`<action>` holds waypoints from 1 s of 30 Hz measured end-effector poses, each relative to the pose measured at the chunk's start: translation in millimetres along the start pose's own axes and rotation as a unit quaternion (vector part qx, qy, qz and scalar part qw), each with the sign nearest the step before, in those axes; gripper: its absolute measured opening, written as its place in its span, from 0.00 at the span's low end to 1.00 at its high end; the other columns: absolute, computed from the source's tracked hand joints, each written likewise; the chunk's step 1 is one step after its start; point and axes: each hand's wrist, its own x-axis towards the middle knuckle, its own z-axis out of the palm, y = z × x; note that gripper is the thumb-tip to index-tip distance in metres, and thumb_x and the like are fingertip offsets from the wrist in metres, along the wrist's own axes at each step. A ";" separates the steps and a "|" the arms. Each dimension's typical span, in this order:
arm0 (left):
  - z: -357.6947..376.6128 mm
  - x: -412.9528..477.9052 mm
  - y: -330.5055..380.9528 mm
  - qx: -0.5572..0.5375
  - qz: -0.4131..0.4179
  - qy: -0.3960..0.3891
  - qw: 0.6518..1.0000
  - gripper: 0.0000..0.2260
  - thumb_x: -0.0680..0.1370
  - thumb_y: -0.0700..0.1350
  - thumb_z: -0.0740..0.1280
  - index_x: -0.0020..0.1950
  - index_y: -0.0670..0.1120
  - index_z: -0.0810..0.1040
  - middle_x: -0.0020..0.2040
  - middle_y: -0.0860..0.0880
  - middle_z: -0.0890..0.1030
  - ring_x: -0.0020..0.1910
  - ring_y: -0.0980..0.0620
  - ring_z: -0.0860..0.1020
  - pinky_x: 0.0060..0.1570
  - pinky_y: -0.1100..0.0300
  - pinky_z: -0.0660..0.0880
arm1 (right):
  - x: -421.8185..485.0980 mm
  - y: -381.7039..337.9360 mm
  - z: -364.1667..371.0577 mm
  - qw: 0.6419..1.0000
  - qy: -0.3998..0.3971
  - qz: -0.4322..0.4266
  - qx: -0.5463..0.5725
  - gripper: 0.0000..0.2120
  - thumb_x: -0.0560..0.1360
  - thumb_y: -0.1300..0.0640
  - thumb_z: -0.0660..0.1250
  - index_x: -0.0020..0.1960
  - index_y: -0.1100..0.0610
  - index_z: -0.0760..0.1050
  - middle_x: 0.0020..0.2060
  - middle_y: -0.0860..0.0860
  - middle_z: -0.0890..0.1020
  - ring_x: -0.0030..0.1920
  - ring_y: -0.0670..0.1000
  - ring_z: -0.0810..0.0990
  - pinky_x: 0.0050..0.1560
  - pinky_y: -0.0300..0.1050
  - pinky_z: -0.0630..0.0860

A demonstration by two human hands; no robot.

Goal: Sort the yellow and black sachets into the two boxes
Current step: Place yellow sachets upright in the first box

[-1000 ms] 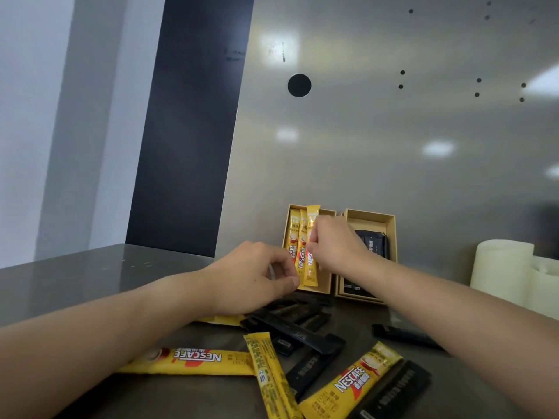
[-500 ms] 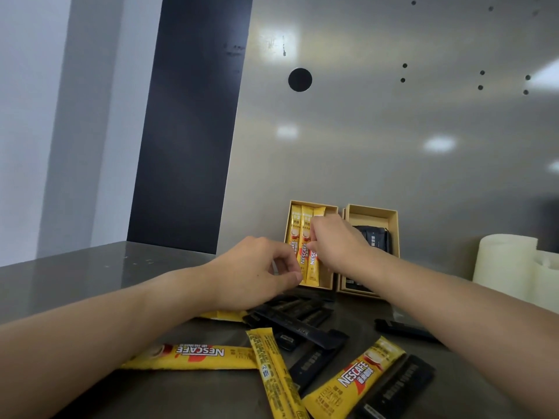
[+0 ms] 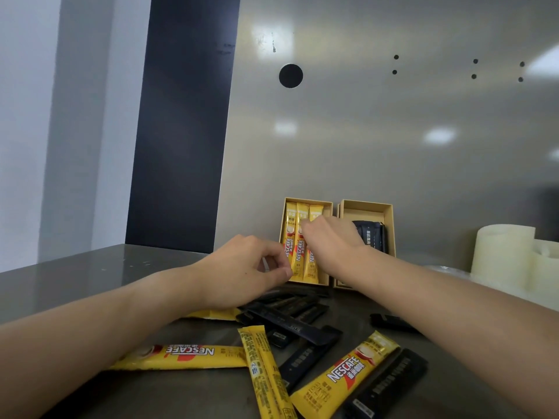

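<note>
Two open cardboard boxes stand against the back wall. The left box (image 3: 283, 225) holds three yellow sachets side by side. My right hand (image 3: 332, 240) reaches over it and pinches the rightmost yellow sachet (image 3: 311, 264), which lies down inside the box. The right box (image 3: 389, 225) holds black sachets (image 3: 372, 237). My left hand (image 3: 242, 273) hovers just left of the box front, fingers loosely curled, holding nothing I can see. Loose yellow sachets (image 3: 181, 356) and black sachets (image 3: 290, 325) lie mixed on the counter in front.
The metal counter (image 3: 90, 273) meets a steel back wall (image 3: 393, 146). White rolls (image 3: 502, 252) stand at the right. One black sachet (image 3: 390, 322) lies apart under my right forearm. More yellow sachets (image 3: 344, 376) lie near the front edge.
My right hand has lowered the yellow sachet from above the left box down into it, beside the other two. My left hand has barely moved.
</note>
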 end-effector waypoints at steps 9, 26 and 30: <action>-4.8 0.3 -5.6 0.023 -0.018 0.013 0.999 0.06 0.81 0.53 0.65 0.51 0.54 0.81 0.46 0.57 0.82 0.46 0.57 0.80 0.47 0.59 0.78 | -62.5 54.4 -36.8 0.959 0.135 -0.165 0.188 0.13 0.83 0.42 0.55 0.48 0.46 0.74 0.35 0.41 0.79 0.33 0.41 0.76 0.36 0.43 0.77; -1.3 0.7 -3.7 0.068 -0.009 0.017 0.998 0.06 0.80 0.54 0.65 0.50 0.57 0.82 0.46 0.58 0.82 0.47 0.59 0.79 0.41 0.67 0.72 | -152.5 79.0 -3.5 0.784 -0.153 -0.197 0.568 0.10 0.78 0.50 0.69 0.58 0.44 0.82 0.54 0.44 0.81 0.55 0.48 0.79 0.56 0.47 0.76; 0.4 0.5 -4.3 0.066 0.000 0.008 0.998 0.06 0.80 0.55 0.65 0.49 0.58 0.81 0.45 0.59 0.83 0.47 0.61 0.79 0.40 0.67 0.73 | -154.0 78.2 -5.1 0.777 -0.155 -0.181 0.583 0.06 0.77 0.49 0.70 0.54 0.45 0.80 0.53 0.45 0.82 0.54 0.48 0.80 0.57 0.49 0.77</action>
